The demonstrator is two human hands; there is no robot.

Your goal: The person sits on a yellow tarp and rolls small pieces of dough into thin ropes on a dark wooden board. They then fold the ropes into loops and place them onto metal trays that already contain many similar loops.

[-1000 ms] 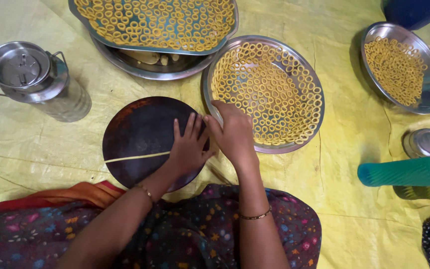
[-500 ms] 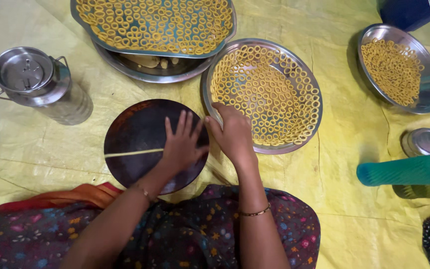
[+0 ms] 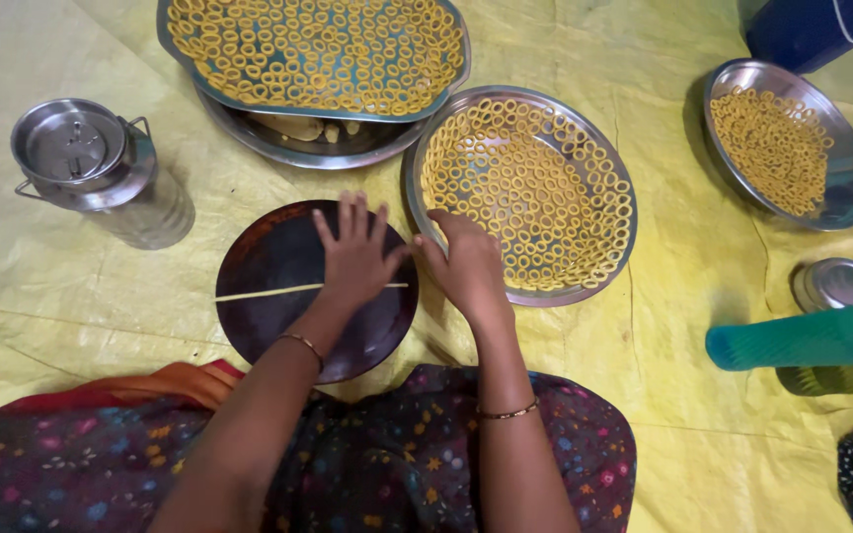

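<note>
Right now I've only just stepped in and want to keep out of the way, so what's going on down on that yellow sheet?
A person seated on the yellow sheet presses the left hand flat on a thin strand of dough lying across a dark round board. The right hand rests at the rim of a steel plate filled with small yellow dough rings. More ring-covered trays sit behind and to the right, and a lidded steel can stands to the left.

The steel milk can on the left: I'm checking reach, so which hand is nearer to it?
Left. The left hand lies flat on the dark round board beside the can; the right hand is farther, at the ring tray's edge.
</note>
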